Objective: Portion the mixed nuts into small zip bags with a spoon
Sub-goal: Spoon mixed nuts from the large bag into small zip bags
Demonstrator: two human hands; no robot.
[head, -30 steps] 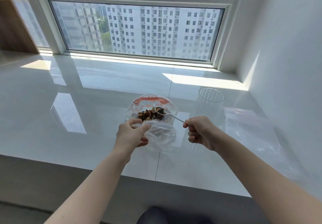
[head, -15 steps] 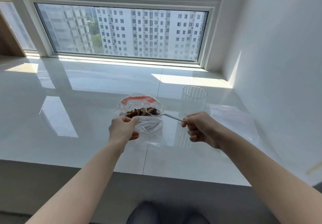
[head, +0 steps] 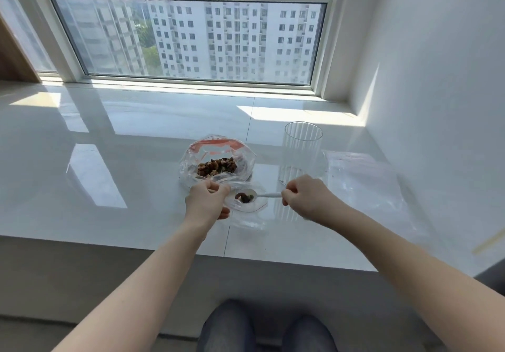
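A large clear bag (head: 191, 165) with a red zip strip sits open on the white sill, holding a pile of mixed nuts (head: 217, 167). In front of it my left hand (head: 206, 204) pinches the rim of a small clear zip bag (head: 250, 215), holding its mouth open. My right hand (head: 308, 200) grips the handle of a white plastic spoon (head: 269, 195). The spoon's bowl, loaded with a few dark nuts (head: 244, 197), is over or inside the small bag's mouth.
A tall ribbed clear glass (head: 302, 152) stands just behind my right hand. More clear plastic bags (head: 366, 182) lie flat to the right, near the white wall. The glossy white sill (head: 109, 174) ends at an edge close to me; my knees show below.
The spoon has come out of the large bag carrying nuts and moved toward me to the small bag's mouth. My left hand has kept its hold on the small bag.
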